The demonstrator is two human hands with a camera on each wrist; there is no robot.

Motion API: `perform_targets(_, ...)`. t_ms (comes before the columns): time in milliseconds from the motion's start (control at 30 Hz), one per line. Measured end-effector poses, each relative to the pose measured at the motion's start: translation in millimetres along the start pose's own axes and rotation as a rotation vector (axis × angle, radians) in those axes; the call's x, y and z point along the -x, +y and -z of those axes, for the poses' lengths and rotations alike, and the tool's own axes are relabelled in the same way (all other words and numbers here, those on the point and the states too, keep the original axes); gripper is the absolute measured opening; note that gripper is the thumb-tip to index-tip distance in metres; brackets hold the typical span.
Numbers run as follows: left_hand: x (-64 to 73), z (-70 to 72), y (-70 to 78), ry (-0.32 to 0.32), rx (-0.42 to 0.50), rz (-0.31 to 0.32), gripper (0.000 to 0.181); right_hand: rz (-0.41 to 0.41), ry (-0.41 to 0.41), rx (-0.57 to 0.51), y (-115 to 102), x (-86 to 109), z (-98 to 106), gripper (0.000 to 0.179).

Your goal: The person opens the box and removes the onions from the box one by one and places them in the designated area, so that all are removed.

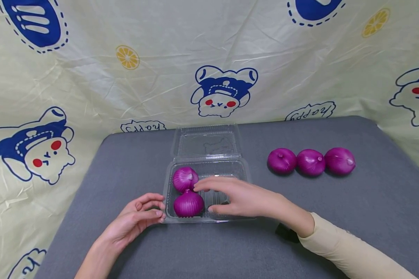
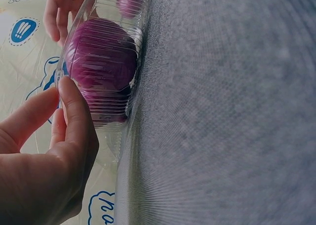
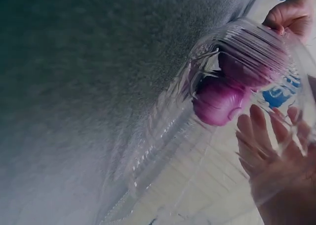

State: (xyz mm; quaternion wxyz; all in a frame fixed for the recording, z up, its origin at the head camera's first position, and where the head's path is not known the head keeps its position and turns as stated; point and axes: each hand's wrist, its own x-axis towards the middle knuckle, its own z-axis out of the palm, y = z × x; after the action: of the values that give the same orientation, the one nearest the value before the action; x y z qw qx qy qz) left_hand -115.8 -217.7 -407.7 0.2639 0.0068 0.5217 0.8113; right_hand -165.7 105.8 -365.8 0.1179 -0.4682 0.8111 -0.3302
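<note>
A clear plastic clamshell container (image 1: 227, 219) lies with its lid (image 1: 207, 143) folded back. Two purple onions sit in its left half: a rear onion (image 1: 185, 179) and a front onion (image 1: 188, 204), close against each other. At the front left corner my left hand (image 1: 136, 217) pinches the container's rim between thumb and finger, as the left wrist view shows of the hand (image 2: 54, 151). Over the container's right half hovers my right hand (image 1: 242, 197), fingers extended and thumb apart, fingertips beside the onions. Through the plastic, the right wrist view shows that hand (image 3: 281, 160) holding nothing.
To the right of the container, a left onion (image 1: 281, 161), a middle onion (image 1: 310, 162) and a right onion (image 1: 340, 161) stand in a row on the grey cloth-covered table (image 1: 335, 217). A printed curtain (image 1: 160, 85) hangs behind the table.
</note>
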Motion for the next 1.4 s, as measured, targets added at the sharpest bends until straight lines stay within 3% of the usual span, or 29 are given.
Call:
perform_targets(167,0.1,-0.7,0.2,0.010,-0.004,0.009,0.034,0.029,-0.062,-0.058,5.2,-12.6,-3.9,0.057)
perform_targets(433,-0.1,-0.7,0.1,0.005,-0.006,0.010,0.035,-0.001,-0.140,-0.158,16.7,-27.9,-7.9,0.060)
perform_targets(667,1.0,-0.7,0.8,-0.002,-0.014,0.005,0.035,0.081,-0.179,-0.111,21.2,-35.6,-14.1,0.067)
perform_targets(833,1.5,-1.2,1.2,-0.031,-0.011,-0.013,0.032,0.084,-0.181,-0.059,21.4,-39.0,-16.9,0.066)
perform_targets(1033,1.9,-2.3,1.9,-0.012,-0.008,0.002,0.032,0.094,-0.161,0.007,20.0,-45.4,-21.7,0.064)
perform_targets(1400,1.2,0.1,0.5,-0.036,-0.005,-0.016,0.032,0.079,-0.188,-0.067,21.1,-44.7,-18.5,0.063)
